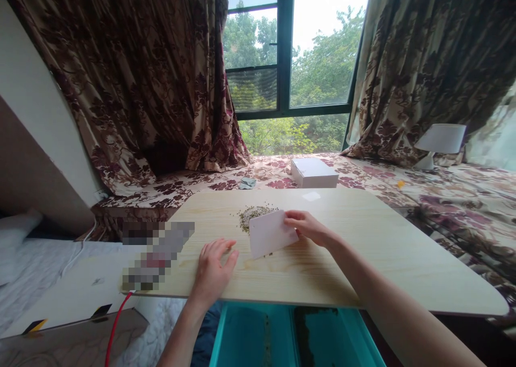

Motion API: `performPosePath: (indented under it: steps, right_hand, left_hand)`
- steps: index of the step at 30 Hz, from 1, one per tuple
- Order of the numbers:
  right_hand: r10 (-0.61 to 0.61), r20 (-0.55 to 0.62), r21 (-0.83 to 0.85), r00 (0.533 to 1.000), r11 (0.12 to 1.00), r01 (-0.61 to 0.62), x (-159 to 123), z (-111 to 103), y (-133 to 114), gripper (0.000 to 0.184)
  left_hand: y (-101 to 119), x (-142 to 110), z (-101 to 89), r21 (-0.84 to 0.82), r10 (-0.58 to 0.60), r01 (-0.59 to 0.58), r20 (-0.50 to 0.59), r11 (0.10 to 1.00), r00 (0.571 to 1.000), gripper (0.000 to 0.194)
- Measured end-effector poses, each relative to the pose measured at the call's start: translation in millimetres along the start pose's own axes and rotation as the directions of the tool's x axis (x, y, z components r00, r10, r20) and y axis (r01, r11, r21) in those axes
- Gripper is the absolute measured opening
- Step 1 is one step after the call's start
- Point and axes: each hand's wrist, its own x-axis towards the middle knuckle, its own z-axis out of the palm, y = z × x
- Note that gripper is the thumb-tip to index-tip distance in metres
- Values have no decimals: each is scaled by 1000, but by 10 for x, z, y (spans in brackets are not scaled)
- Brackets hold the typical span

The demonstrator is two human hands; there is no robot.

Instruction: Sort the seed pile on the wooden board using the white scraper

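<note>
A white rectangular card [272, 234] is gripped at its right edge by my right hand [305, 226]. It is tilted over the pale wooden table [322, 281], in front of a spread pile of small greenish-brown grains [252, 214], and hides part of them. A few grains lie by the card's lower edge. To the left of the card, my left hand [213, 262] is open at the table's surface, thumb apart from the fingers, holding nothing. Below the near table edge stands a turquoise bin [217, 340] with two compartments; dark material shows in the right one.
A small white paper [311, 196] lies at the table's far side. Beyond it, a white box [314, 173], a grey cloth [247, 183] and a white lamp [441, 138] stand on the patterned window seat. A red cable [116, 324] hangs at the left, by a blurred-out area.
</note>
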Motion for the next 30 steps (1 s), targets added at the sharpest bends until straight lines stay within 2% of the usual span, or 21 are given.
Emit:
performPosePath:
  steps: [5,10,14,22,24,26,28,30]
  right_hand:
    - [49,124,-93,991,995,-38,12,-63,-47,24]
    - [131,247,-167,960,982,-91,-88,-156,-79,26]
    - [182,336,-212,924,971,-114,-287,-226,-113,28]
    - [224,402,-267,887,956,-121,-821,-320,-179,29]
    - [197,368,-238,909,965,-113,-900,-352,-184,29]
    - [137,258,-184,956,979,-91,-905,-378,-177,32]
    - [53,60,-99,997,994,-47,-828,-386,-146,37]
    - [-19,-180,1,983,1000,19,-694,-364,-91,40]
  left_hand:
    - [-15,3,6,-2,2,-2,6,1000,1000,27]
    - [-23,4,6,-3,-5,5,9,1000,1000,29]
    - [-15,2,1,-6,-9,9,20,1000,1000,29]
    - [12,-2,6,6,-2,2,2,1000,1000,27]
    - [20,-2,5,11,-1,1,-4,1000,1000,27]
    - [25,-2,2,15,-3,4,-5,1000,1000,26]
    - [26,-2,0,18,-1,1,-6,1000,1000,26]
    - [25,-1,-2,18,6,-6,-9,1000,1000,25]
